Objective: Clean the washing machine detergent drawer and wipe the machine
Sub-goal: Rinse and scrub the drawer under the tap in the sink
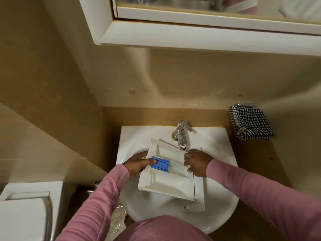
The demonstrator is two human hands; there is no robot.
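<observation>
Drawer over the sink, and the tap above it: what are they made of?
The drawer looks like smooth white moulded plastic, with thin walls and a soft sheen; its blue insert seems plastic too. The tap looks like polished metal, probably chrome-plated, since it is silvery and mirrors the light.
</observation>
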